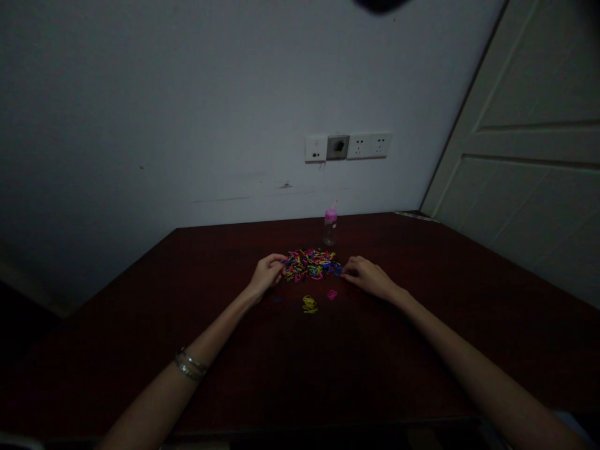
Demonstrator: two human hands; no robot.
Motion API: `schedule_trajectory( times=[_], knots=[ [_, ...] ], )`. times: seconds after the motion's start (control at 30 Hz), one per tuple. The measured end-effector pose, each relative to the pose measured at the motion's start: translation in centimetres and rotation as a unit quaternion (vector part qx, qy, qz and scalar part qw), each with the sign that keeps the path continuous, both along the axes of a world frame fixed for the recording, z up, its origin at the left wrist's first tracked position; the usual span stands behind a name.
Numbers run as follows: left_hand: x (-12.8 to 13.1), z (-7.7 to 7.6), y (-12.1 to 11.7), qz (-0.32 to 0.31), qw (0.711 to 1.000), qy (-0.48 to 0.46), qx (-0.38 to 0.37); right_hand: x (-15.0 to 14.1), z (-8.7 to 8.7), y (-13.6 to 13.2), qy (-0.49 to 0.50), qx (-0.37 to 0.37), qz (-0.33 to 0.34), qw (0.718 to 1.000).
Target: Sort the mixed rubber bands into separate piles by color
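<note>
A heap of small coloured elastic bands [309,264] lies on the dark red table, with yellow, pink, red, blue and black mixed together. My left hand [268,273] is at the heap's left edge, its fingers drawn together; what they pinch is too small to make out. At the right edge, my right hand [366,275] has its fingertips closed against some blue elastic bands [336,269]. Nearer to me lie a small group of yellow elastic bands [309,305], a few pink elastic bands [332,294] and a blue elastic band [277,299] by my left wrist.
Behind the heap stands a clear plastic bottle [330,231] with a pink lid and straw. The table [225,240] meets a pale wall with a row of sockets [347,147]. A panelled door [525,144] rises at the right. The light is dim.
</note>
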State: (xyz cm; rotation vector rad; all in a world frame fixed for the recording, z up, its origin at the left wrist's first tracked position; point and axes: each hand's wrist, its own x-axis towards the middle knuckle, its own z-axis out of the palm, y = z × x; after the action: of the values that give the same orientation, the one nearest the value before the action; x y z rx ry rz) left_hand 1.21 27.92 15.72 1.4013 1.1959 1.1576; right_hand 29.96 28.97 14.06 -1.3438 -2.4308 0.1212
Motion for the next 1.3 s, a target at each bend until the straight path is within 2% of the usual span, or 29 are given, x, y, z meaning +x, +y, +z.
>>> schedule_trajectory(
  times=[0.27, 0.43, 0.67, 0.8, 0.93, 1.13, 1.3],
  knots=[
    [0.2, 0.1, 0.0, -0.005, 1.0, -0.001, -0.001, -0.1, 0.0, 0.1, 0.002, 0.009, 0.005, 1.0],
    [0.3, 0.0, -0.1, -0.007, 0.999, 0.023, 0.033, -0.8, 1.0, -0.8, 0.029, 0.05, 0.015, 0.998],
    [2.1, 1.1, -2.1, -0.065, 0.981, 0.135, 0.125, -3.9, 3.4, -3.7, 0.096, 0.111, 0.104, 0.984],
    [2.9, 1.6, -3.0, -0.128, 0.957, 0.187, 0.179, -4.9, 3.7, -4.6, 0.105, 0.112, 0.151, 0.977],
    [3.0, 1.6, -3.4, -0.14, 0.946, 0.212, 0.201, -5.2, 3.4, -4.8, 0.1, 0.115, 0.178, 0.972],
    [2.5, 2.1, -3.2, -0.149, 0.951, 0.211, 0.173, -5.2, 3.3, -4.9, 0.111, 0.104, 0.177, 0.972],
    [-0.4, 2.5, -1.2, -0.178, 0.959, 0.206, 0.075, -4.0, 3.5, -4.3, 0.117, 0.094, 0.14, 0.979]
  ],
)
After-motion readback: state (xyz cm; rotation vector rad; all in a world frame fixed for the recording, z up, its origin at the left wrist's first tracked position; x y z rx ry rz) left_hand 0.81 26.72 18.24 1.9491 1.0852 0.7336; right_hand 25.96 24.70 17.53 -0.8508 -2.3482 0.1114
